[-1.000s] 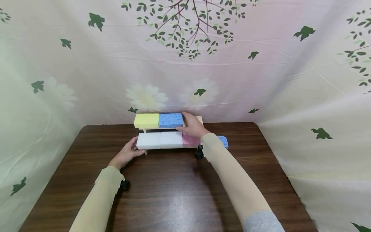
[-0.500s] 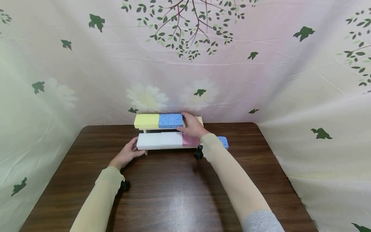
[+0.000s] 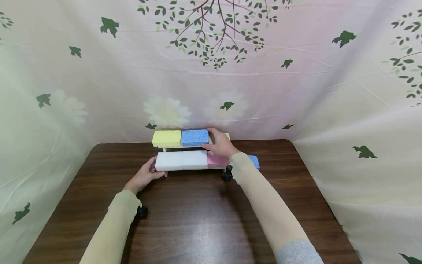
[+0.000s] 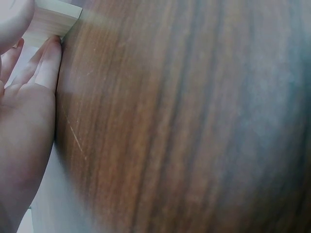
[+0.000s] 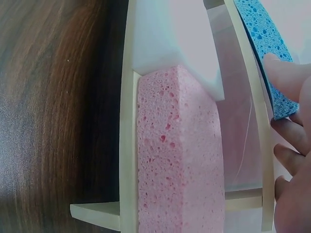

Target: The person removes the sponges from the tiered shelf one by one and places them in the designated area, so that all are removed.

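I'm stretching my right arm [image 3: 263,201] over the pink sponge [image 5: 180,160], and my right hand [image 3: 221,144] is pinching the blue sponge [image 3: 193,137], thumb in front and fingers at its right end, on the upper tier of the wooden rack [image 5: 267,194] beside the yellow sponge [image 3: 166,138]. My left hand [image 3: 143,177] is gripping the rack's left end, thumb nearest me.

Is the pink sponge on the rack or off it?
On: the right wrist view shows the pink sponge on the lower tier of the wooden rack, beside a white block.
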`<move>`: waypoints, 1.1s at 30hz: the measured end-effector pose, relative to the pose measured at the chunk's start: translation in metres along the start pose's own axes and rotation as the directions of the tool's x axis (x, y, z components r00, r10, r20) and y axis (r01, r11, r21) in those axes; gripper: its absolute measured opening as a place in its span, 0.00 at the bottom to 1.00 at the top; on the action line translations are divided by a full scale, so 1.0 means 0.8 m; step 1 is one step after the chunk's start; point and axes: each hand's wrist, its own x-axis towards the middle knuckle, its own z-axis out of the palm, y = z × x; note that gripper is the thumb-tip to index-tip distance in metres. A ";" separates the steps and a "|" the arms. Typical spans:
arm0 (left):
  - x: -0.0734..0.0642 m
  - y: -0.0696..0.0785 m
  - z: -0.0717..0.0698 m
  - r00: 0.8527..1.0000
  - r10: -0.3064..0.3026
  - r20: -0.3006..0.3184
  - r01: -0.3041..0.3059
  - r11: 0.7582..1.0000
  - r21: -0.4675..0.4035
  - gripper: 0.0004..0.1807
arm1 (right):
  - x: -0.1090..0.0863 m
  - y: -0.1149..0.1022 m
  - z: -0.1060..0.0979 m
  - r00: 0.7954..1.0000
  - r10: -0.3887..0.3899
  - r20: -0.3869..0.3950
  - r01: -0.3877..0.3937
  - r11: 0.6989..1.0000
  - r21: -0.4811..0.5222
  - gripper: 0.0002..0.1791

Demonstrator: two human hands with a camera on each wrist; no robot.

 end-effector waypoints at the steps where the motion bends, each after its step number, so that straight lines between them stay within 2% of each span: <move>1: 0.000 0.000 0.000 1.000 0.001 -0.003 -0.001 1.000 -0.001 0.48 | 0.000 0.000 0.000 1.000 -0.001 -0.001 0.001 1.000 0.006 0.46; 10: 0.000 -0.001 0.001 1.000 0.015 0.001 -0.015 1.000 -0.002 0.48 | -0.003 0.002 -0.006 1.000 0.003 -0.004 -0.003 0.998 0.066 0.48; 20: -0.001 0.002 0.002 1.000 0.028 0.007 -0.029 0.999 0.028 0.48 | -0.012 0.003 -0.012 0.998 0.040 -0.040 -0.037 0.995 0.093 0.45; 33: -0.003 0.004 0.002 1.000 0.005 0.005 -0.005 1.000 0.005 0.48 | -0.021 0.018 -0.024 0.999 0.015 -0.047 -0.009 0.990 0.138 0.44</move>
